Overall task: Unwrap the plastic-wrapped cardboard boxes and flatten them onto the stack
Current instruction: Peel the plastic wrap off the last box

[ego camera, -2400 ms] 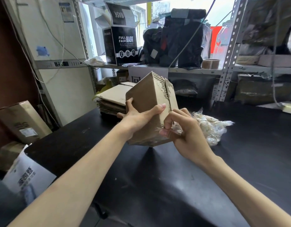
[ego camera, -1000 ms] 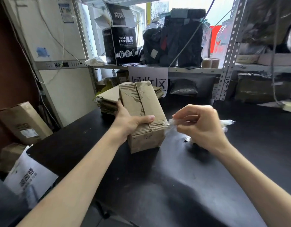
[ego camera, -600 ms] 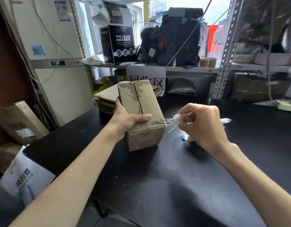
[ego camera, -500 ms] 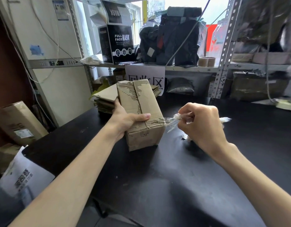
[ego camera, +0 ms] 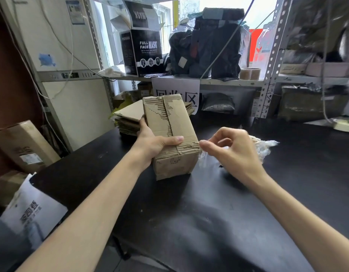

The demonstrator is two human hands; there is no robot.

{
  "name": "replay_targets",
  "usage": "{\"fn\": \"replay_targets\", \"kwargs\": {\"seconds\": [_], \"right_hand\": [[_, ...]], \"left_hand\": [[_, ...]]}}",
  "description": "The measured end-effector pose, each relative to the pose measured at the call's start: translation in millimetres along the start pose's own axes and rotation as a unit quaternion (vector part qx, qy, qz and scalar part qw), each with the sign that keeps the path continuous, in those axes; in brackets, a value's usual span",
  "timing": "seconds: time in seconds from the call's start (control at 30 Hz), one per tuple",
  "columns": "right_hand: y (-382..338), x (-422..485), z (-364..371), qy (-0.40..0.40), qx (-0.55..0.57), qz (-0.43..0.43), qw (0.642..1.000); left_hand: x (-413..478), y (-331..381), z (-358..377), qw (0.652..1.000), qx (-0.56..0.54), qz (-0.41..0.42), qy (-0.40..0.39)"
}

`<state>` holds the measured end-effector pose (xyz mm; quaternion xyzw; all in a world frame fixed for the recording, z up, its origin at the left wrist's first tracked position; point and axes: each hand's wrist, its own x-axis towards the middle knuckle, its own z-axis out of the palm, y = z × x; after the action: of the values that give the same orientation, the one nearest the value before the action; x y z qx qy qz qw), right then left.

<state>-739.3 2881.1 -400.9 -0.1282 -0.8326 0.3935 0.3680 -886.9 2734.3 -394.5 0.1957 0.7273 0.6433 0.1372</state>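
A brown cardboard box (ego camera: 169,122) with torn tape strips along its top lies on the black table (ego camera: 189,213). My left hand (ego camera: 154,144) grips its left side, thumb across the top near end. My right hand (ego camera: 234,154) hovers just right of the box's near corner, thumb pointing at it, fingers loosely curled and apart. A wisp of clear plastic wrap (ego camera: 204,160) hangs at that corner under my thumb. A crumpled heap of removed plastic (ego camera: 265,147) lies behind my right hand. The stack of flattened cardboard (ego camera: 128,114) sits behind the box at the table's far left.
A metal shelf behind the table carries a black face-mask carton (ego camera: 148,52), dark bags and a tape roll (ego camera: 249,74). A white paper sign (ego camera: 177,91) hangs from the shelf edge. Brown cartons (ego camera: 18,146) stand on the floor beyond the table's left edge.
The box was laid flat on the table. My right hand pulled a plastic strand out to the right, then came back to the box's corner with its fingers loosened.
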Motion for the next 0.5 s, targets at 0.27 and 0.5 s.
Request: {"fn": "replay_targets", "kwargs": {"seconds": [0.27, 0.5], "right_hand": [[15.2, 9.4, -3.7, -0.086, 0.111, 0.134, 0.981], [17.5, 5.8, -5.6, -0.141, 0.139, 0.135, 0.971]], "left_hand": [[0.5, 2.3, -0.3, 1.0, 0.0, -0.006, -0.006], [-1.5, 2.6, -1.2, 0.999, 0.009, -0.014, -0.031]]}}
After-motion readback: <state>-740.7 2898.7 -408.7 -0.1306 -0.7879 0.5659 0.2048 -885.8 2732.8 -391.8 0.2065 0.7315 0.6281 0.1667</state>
